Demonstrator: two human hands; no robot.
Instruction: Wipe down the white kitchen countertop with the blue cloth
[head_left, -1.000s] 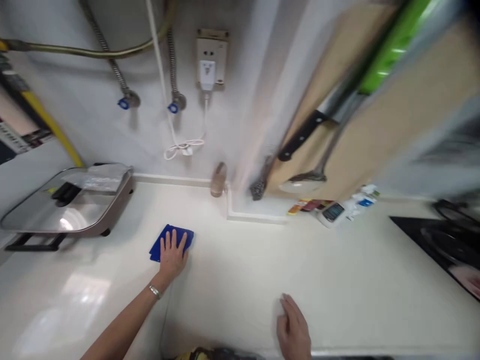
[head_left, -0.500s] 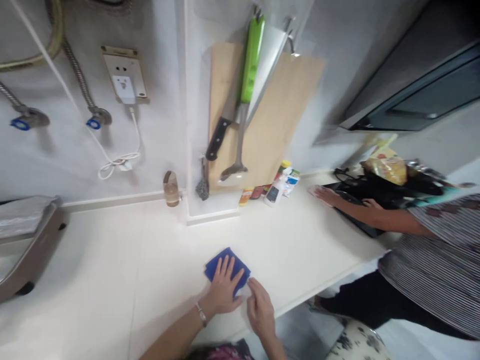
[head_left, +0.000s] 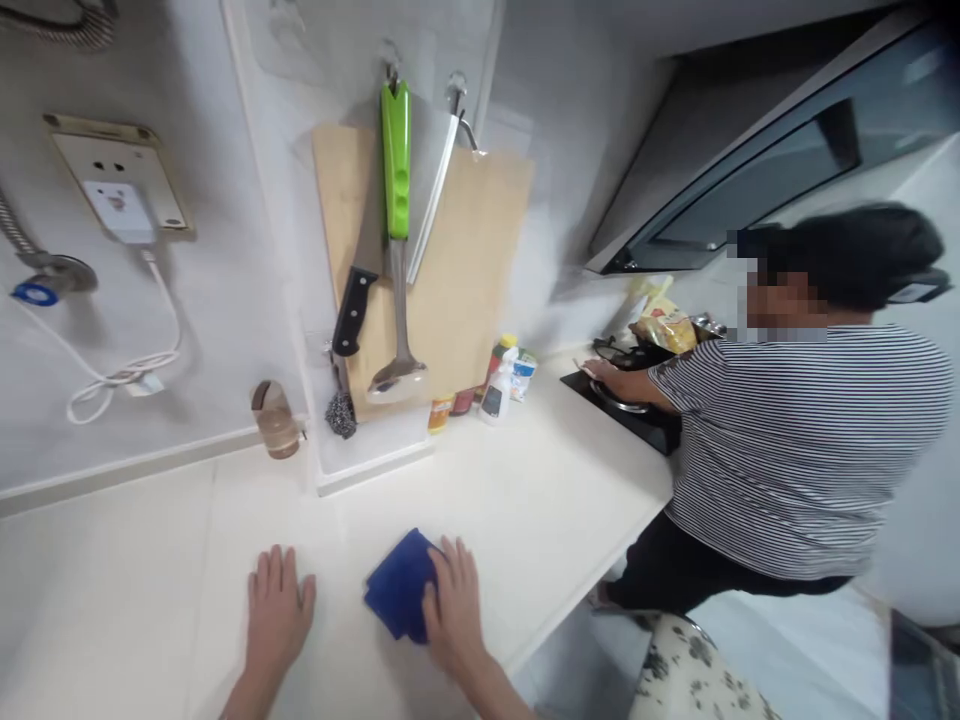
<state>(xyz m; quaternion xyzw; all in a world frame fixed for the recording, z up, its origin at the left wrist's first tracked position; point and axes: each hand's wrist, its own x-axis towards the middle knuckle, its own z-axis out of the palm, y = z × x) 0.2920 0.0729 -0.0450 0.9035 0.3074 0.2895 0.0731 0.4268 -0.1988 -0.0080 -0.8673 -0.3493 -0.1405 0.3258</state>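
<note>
A folded blue cloth (head_left: 397,585) lies on the white countertop (head_left: 517,510) in front of me. My right hand (head_left: 456,610) grips its right edge, thumb and forefinger over the fabric and the other fingers along its side. To the left of the cloth, apart from it, my left hand (head_left: 274,612) rests flat on the counter, fingers stretched out and holding nothing.
A wooden cutting board (head_left: 465,270), a black-handled knife (head_left: 355,310) and a green-handled ladle (head_left: 396,160) hang ahead. Below stand a spray bottle (head_left: 496,390) and a brownish container (head_left: 276,420). At right, a person in a striped shirt (head_left: 810,450) reaches over the stove (head_left: 652,430).
My left hand has come off the cloth and moved left onto the bare counter. My right hand has taken the cloth's right edge. The view has swung right, showing more of the other person.
</note>
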